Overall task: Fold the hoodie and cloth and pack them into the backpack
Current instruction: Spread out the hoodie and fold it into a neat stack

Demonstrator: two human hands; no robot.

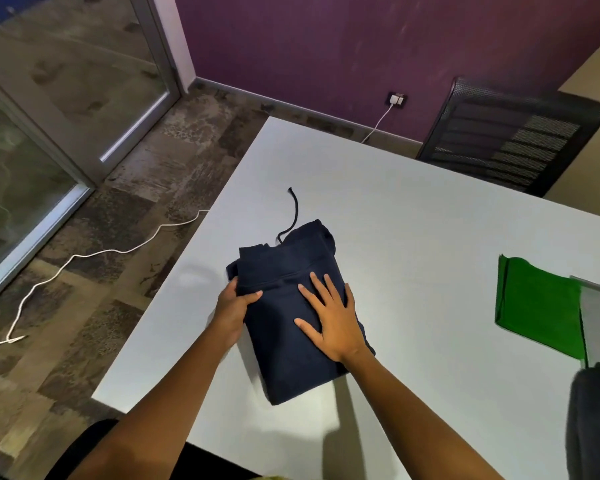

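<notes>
Nearest me, the navy hoodie [291,306] lies on the white table [413,209], already folded into a thick, soft rectangle. The right hand [329,320] presses flat on top with fingers spread, while the left hand [234,306] grips its left edge, thumb over the fabric. A drawstring [293,213] trails out behind. To the right, the green cloth [537,303] lies flat, seemingly folded, near a dark bag-like shape [593,420], perhaps the backpack. Packing looks still undone.
</notes>
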